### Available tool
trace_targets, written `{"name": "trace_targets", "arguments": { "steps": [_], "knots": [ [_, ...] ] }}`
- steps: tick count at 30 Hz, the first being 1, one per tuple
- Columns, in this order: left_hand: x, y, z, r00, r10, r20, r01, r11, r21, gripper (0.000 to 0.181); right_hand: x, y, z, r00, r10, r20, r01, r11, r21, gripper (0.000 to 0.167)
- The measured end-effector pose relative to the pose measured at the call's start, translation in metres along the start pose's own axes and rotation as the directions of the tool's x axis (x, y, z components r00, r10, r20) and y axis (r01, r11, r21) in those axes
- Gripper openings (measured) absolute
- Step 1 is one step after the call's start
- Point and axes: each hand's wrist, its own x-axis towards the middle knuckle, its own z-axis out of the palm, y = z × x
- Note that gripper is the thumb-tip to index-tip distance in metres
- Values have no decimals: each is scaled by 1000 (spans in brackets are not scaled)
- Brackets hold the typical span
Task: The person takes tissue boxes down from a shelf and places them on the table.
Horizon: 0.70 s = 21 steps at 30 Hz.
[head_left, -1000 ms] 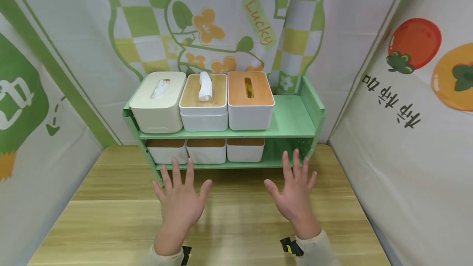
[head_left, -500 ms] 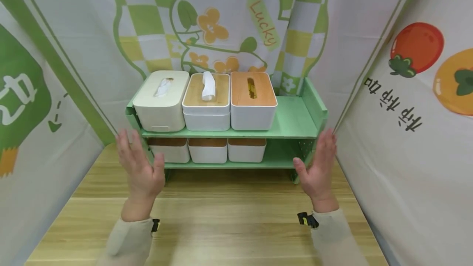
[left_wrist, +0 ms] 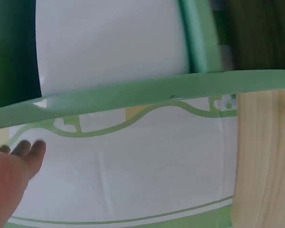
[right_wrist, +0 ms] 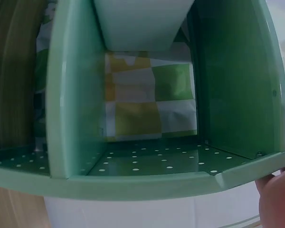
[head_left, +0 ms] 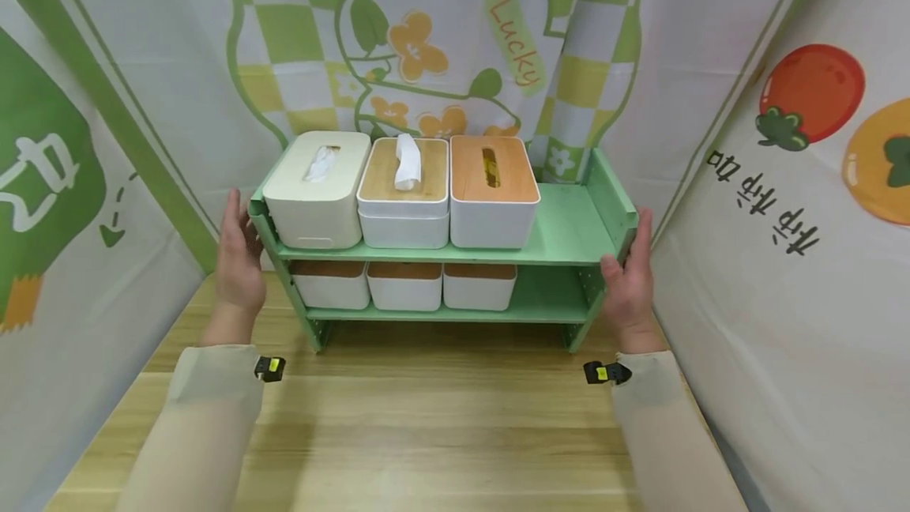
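Note:
A green two-tier shelf [head_left: 569, 220] stands on the wooden table in the head view. My left hand [head_left: 240, 263] is at the outer side of its left panel, fingers extended; the left wrist view shows a small gap between fingertips [left_wrist: 38, 148] and panel. My right hand [head_left: 631, 283] lies against the outer side of the right panel, thumb near the front edge, some fingers hidden behind it. On the upper tier sit a cream tissue box [head_left: 316, 208], a white tissue box [head_left: 404, 231] with a tissue sticking out, and a white tissue box [head_left: 494, 224] with an orange-brown wooden lid.
The lower tier holds three white boxes [head_left: 404, 291] with brown tops, set to the left. A wooden table [head_left: 441, 409] spreads in front. Printed cloth walls [head_left: 746, 299] enclose the back and both sides, close to the shelf.
Both hands have moved apart and forward, from in front of the shelf to its two outer sides. The shelf and boxes keep their arrangement; the head view has shifted slightly.

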Motion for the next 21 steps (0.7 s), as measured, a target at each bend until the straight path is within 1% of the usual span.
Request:
{"name": "trace_targets", "arguments": {
  "steps": [1,3,5,6,7,9,10,12,13,14,16,17,18,19,21],
  "knots": [
    [4,0,0,1000,-3,26,5,999,-49,58,2,-2,-1,1000,26,10,-26,1000,13,80],
    [10,1,-1,997,6,83,2,995,-97,59,6,-3,-2,998,64,17,-65,997,37,77],
    [15,2,-2,991,19,129,-5,994,-105,59,10,3,-4,996,88,29,-90,993,74,74],
    [18,2,-3,989,25,146,-9,994,-105,60,12,8,-4,994,102,32,-104,992,76,72],
    [20,2,-3,987,30,157,-18,997,-76,60,14,13,-5,992,117,36,-120,990,79,70],
    [22,3,-4,986,25,167,-33,998,47,59,19,23,-6,990,138,32,-140,989,55,64],
    [23,4,-4,986,20,164,-40,992,117,60,21,29,-7,988,152,31,-154,987,50,62],
    [25,4,-4,983,-18,183,3,996,86,60,24,35,-8,985,170,26,-170,985,19,57],
    [26,4,-4,981,-43,191,23,994,107,60,25,37,-8,983,181,27,-182,983,17,56],
    [26,4,-3,978,-71,197,51,993,105,61,26,37,-8,981,195,27,-195,981,6,55],
    [26,4,-2,970,-121,213,105,991,83,63,27,37,-9,972,233,35,-234,972,30,54],
    [26,3,-1,964,-143,223,134,989,54,63,28,36,-10,966,255,38,-256,966,34,54],
    [26,3,-1,963,-152,222,136,987,88,63,28,35,-10,960,278,41,-280,959,53,54],
    [26,3,0,964,-155,218,135,986,101,64,28,34,-11,953,299,42,-302,951,63,54],
    [25,3,1,963,-151,221,142,988,55,63,29,31,-12,941,337,43,-339,937,81,54]
  ]
}}
